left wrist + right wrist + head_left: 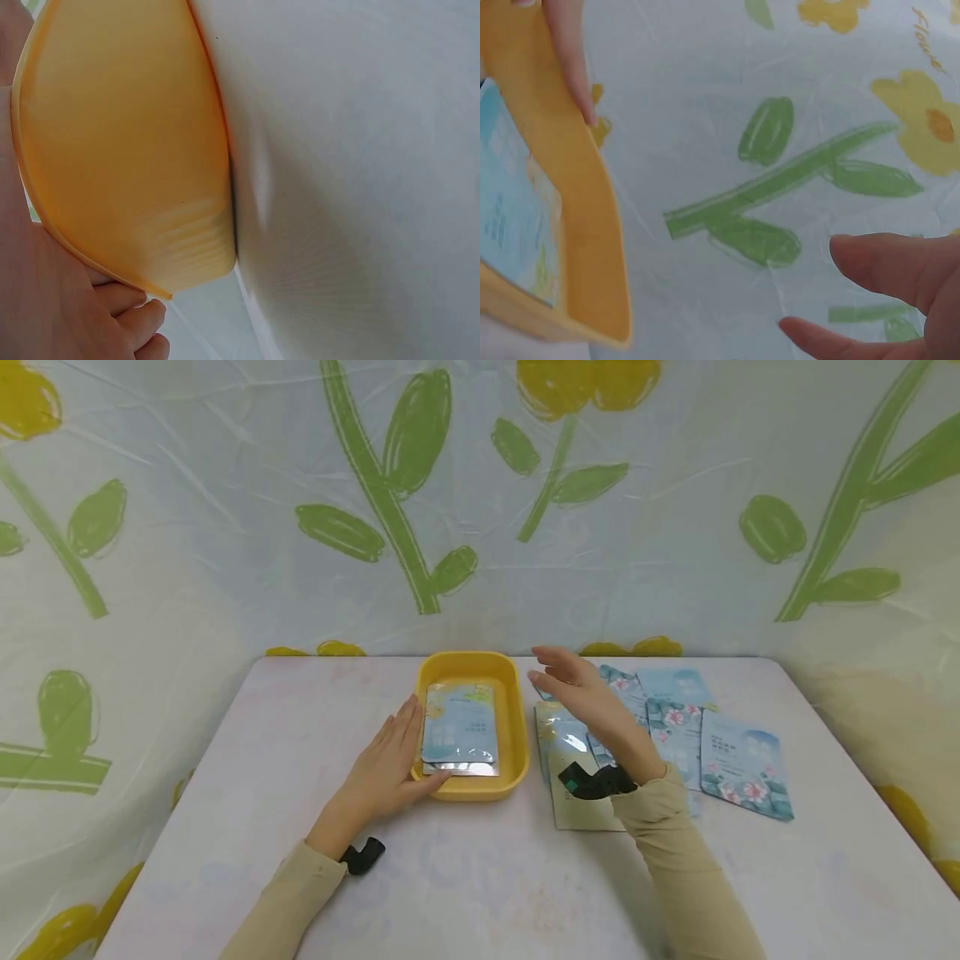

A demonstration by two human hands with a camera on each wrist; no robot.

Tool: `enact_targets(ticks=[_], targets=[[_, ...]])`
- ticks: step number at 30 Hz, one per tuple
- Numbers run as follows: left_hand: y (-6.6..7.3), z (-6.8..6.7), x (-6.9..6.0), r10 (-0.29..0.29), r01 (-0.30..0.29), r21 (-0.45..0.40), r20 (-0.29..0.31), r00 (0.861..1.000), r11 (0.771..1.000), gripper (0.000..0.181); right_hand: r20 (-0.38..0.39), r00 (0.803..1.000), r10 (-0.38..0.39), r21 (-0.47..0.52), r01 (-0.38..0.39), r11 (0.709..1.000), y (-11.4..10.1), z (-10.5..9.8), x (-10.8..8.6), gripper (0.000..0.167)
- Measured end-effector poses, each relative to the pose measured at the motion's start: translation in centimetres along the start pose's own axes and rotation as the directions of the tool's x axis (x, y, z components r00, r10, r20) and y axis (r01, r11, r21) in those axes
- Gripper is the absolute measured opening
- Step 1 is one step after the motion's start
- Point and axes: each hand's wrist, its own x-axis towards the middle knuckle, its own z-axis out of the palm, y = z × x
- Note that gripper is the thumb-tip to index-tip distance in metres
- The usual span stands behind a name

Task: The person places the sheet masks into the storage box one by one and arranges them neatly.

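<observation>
A yellow tray is set on the white table, and a blue packet is contained in it, lying flat over a silvery edge (whether this belongs to a second packet cannot be told). The tray's left side is touched by the left hand, whose fingers are extended along the rim, with the thumb laid at the near left corner; nothing is clasped. The right hand is held raised to the right of the tray, thumb and fingers parted, with nothing held. Beneath and beside it, floral blue packets are spread, overlapping, and a pale yellowish packet is partly covered by the forearm.
</observation>
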Motion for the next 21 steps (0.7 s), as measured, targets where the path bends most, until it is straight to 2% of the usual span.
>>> enact_targets(ticks=[5, 8, 13, 17, 21], targets=[[0.0, 0.0, -0.2, 0.004, -0.004, 0.0, -0.009, 1.0, 1.0, 0.108, -0.084, 0.994, -0.074, -0.049, 0.07, 0.996, 1.2, -1.7, -1.1, 0.049], [0.0, 0.0, -0.2, 0.009, -0.009, -0.002, -0.01, 1.0, 1.0, 0.108, -0.097, 0.989, -0.112, -0.104, 0.101, 0.989, 2.1, -2.5, -1.6, 0.044], [-0.1, -0.1, -0.2, 0.003, -0.003, 0.002, -0.008, 1.0, 1.0, 0.108, -0.051, 0.985, -0.162, -0.237, 0.146, 0.96, 3.9, -3.6, -2.1, 0.036], [-0.1, -0.1, -0.2, 0.007, -0.007, 0.003, -0.009, 1.0, 1.0, 0.107, 0.017, 0.978, -0.209, -0.308, 0.204, 0.929, 5.7, -4.0, -2.3, 0.033], [0.0, 0.0, -0.1, 0.011, -0.011, -0.005, -0.012, 1.0, 1.0, 0.108, 0.096, 0.974, -0.203, -0.37, 0.225, 0.901, 7.2, -4.0, -2.4, 0.031]])
